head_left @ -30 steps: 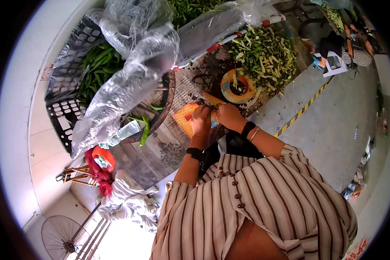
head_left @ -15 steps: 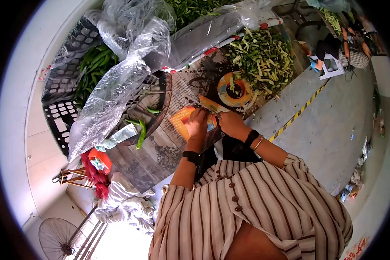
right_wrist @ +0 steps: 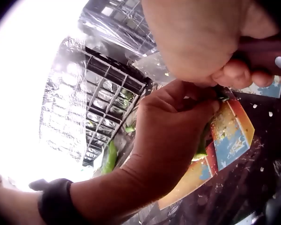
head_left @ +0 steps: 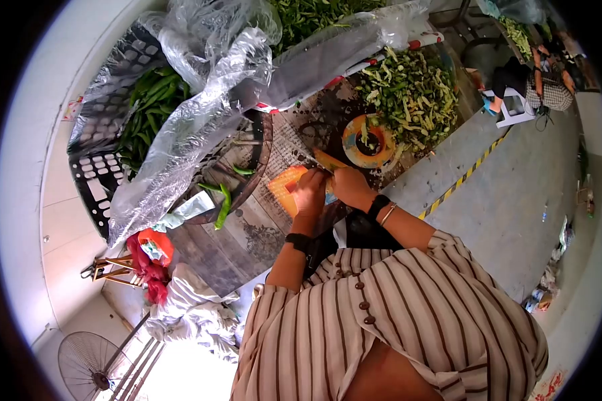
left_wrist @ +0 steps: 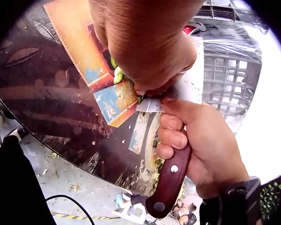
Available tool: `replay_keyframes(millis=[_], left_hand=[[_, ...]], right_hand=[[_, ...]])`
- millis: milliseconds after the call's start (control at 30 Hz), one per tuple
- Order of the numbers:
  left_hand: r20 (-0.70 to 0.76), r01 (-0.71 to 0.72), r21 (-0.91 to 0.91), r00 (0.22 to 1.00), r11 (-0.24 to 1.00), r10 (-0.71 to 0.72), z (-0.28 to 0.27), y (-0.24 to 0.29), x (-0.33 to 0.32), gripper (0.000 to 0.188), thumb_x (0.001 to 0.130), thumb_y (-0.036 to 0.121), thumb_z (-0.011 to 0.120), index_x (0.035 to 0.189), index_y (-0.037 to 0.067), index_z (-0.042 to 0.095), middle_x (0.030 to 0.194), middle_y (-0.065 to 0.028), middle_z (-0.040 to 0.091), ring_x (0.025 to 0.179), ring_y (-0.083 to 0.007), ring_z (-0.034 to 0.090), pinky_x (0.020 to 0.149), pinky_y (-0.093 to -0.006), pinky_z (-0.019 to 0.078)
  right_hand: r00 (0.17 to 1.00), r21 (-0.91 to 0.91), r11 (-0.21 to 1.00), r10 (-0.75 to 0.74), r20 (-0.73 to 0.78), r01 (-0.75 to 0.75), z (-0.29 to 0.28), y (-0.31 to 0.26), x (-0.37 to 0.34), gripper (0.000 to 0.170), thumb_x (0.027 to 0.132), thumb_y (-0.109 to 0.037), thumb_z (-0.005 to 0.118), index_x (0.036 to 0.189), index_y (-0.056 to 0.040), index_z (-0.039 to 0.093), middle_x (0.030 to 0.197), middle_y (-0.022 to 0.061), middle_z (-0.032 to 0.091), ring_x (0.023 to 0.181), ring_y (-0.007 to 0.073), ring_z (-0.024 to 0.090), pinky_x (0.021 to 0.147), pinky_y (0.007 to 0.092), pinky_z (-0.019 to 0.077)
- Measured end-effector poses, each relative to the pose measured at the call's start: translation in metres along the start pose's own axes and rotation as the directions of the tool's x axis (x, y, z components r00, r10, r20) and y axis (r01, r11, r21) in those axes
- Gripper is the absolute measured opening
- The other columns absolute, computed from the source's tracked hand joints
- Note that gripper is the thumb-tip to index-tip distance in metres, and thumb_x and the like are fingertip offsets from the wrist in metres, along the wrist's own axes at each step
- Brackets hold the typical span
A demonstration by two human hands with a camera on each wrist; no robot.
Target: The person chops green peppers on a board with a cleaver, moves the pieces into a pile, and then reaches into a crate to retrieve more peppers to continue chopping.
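Observation:
My right hand (head_left: 352, 187) grips the reddish-brown riveted handle (left_wrist: 171, 180) of a kitchen knife, whose pale blade (left_wrist: 150, 105) meets the work beside my left fingertips. Close against it, my left hand (head_left: 309, 192) pinches a green pepper (right_wrist: 223, 97) between thumb and fingers. Below both hands lies an orange, yellow and blue printed board (left_wrist: 113, 101) on the dark tabletop. Another green piece (left_wrist: 118, 74) shows under my left palm. Most of the pepper is hidden by the fingers.
Past my right hand lie an orange-yellow ring (head_left: 350, 148) and a heap of cut peppers (head_left: 415, 100). At left, clear plastic (head_left: 174, 147) drapes a black crate (head_left: 90, 190) of green peppers (head_left: 155, 100). Loose peppers (head_left: 225, 208) rest nearby. A person (head_left: 548, 83) sits at far right.
The right hand with the knife drew slightly away from the left hand, then came back against it. The left hand stays over the board. The whole head view shifts a little.

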State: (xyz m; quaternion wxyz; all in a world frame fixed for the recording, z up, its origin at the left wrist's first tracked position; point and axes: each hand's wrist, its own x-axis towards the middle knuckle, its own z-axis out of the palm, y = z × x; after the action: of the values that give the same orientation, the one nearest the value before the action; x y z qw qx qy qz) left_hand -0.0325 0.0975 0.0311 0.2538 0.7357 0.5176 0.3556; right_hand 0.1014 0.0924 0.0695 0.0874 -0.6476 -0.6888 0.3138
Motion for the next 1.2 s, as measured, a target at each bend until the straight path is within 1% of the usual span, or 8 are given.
replay_keyframes(millis=[167, 367, 467, 533, 667, 733, 833, 1200], left_hand=[[0.008, -0.032, 0.004, 0.999, 0.999, 0.032, -0.003, 0.002, 0.001, 0.007, 0.071, 0.006, 0.063, 0.078, 0.007, 0.062, 0.083, -0.006, 0.059, 0.077, -0.0263, 0.059, 0.064, -0.0335, 0.0479], [0.017, -0.038, -0.06, 0.999, 0.997, 0.039, -0.025, 0.014, 0.003, 0.014, 0.072, 0.006, 0.063, 0.085, 0.007, 0.061, 0.087, -0.0076, 0.059, 0.083, -0.0273, 0.058, 0.072, -0.035, 0.0466], [0.04, -0.03, -0.054, 0.999, 0.998, 0.032, -0.037, 0.018, -0.002, 0.016, 0.072, 0.007, 0.064, 0.087, 0.006, 0.06, 0.088, -0.0078, 0.059, 0.084, -0.0277, 0.057, 0.074, -0.0357, 0.0453], [0.04, 0.073, -0.057, 0.997, 0.996, -0.071, -0.033, 0.011, -0.01, 0.016, 0.072, 0.008, 0.065, 0.087, 0.006, 0.06, 0.089, -0.0078, 0.058, 0.083, -0.0281, 0.057, 0.073, -0.0358, 0.045], [0.07, 0.083, -0.09, 0.995, 0.992, -0.077, -0.026, 0.005, -0.017, 0.017, 0.071, 0.01, 0.066, 0.086, 0.006, 0.059, 0.09, -0.0083, 0.058, 0.084, -0.029, 0.057, 0.074, -0.0368, 0.0449], [0.058, 0.001, -0.028, 0.998, 1.0, 0.0, -0.024, 0.008, -0.016, 0.018, 0.07, 0.011, 0.066, 0.085, 0.006, 0.058, 0.09, -0.0088, 0.058, 0.085, -0.0293, 0.056, 0.074, -0.037, 0.0453], [0.08, 0.03, -0.012, 0.996, 0.999, -0.029, -0.023, 0.009, -0.016, 0.017, 0.07, 0.011, 0.065, 0.084, 0.006, 0.058, 0.09, -0.0096, 0.057, 0.086, -0.0293, 0.056, 0.074, -0.0368, 0.0458], [0.033, 0.072, -0.03, 0.997, 0.997, -0.071, -0.019, 0.004, -0.016, 0.008, 0.072, 0.007, 0.063, 0.08, 0.006, 0.06, 0.088, -0.0076, 0.06, 0.081, -0.0266, 0.059, 0.068, -0.0335, 0.048]], right_hand=[[0.997, 0.061, 0.996, 0.056, 0.053, -0.059, -0.01, 0.001, 0.0, 0.019, 0.077, -0.015, 0.055, 0.077, 0.0028, 0.059, 0.07, 0.0218, 0.059, 0.067, 0.0372, 0.059, 0.059, 0.0449, 0.0472], [0.997, 0.123, 0.992, 0.042, -0.063, -0.034, -0.011, 0.015, -0.006, 0.021, 0.078, -0.017, 0.053, 0.078, 0.0033, 0.058, 0.071, 0.0227, 0.059, 0.069, 0.0389, 0.058, 0.061, 0.0462, 0.0466], [0.999, 0.079, 0.996, 0.047, -0.002, -0.047, -0.031, 0.0, -0.017, 0.022, 0.08, -0.018, 0.052, 0.077, 0.0034, 0.058, 0.07, 0.0228, 0.059, 0.067, 0.0396, 0.058, 0.062, 0.0463, 0.0465], [1.0, 0.011, 1.0, -0.019, -0.008, 0.019, -0.032, -0.004, -0.022, 0.022, 0.08, -0.018, 0.051, 0.076, 0.0029, 0.058, 0.069, 0.0223, 0.059, 0.065, 0.0392, 0.058, 0.061, 0.0466, 0.0468], [0.999, -0.038, 0.999, -0.035, 0.02, 0.036, -0.02, 0.004, -0.022, 0.024, 0.082, -0.02, 0.05, 0.075, 0.0018, 0.058, 0.068, 0.0208, 0.059, 0.064, 0.0379, 0.059, 0.06, 0.046, 0.0472], [0.994, -0.117, 0.987, -0.106, 0.035, 0.11, -0.018, 0.007, -0.019, 0.026, 0.083, -0.021, 0.049, 0.074, 0.0007, 0.059, 0.067, 0.0192, 0.06, 0.063, 0.0361, 0.06, 0.059, 0.0451, 0.0477], [0.99, -0.156, 0.979, -0.118, 0.079, 0.129, -0.022, 0.006, -0.018, 0.025, 0.083, -0.021, 0.049, 0.075, 0.0, 0.059, 0.067, 0.0183, 0.06, 0.062, 0.0352, 0.06, 0.057, 0.0441, 0.0479], [0.984, -0.149, 0.983, -0.081, 0.156, 0.105, -0.023, -0.002, -0.006, 0.018, 0.078, -0.015, 0.052, 0.075, 0.0013, 0.059, 0.067, 0.0199, 0.059, 0.064, 0.0361, 0.06, 0.059, 0.0448, 0.0477]])
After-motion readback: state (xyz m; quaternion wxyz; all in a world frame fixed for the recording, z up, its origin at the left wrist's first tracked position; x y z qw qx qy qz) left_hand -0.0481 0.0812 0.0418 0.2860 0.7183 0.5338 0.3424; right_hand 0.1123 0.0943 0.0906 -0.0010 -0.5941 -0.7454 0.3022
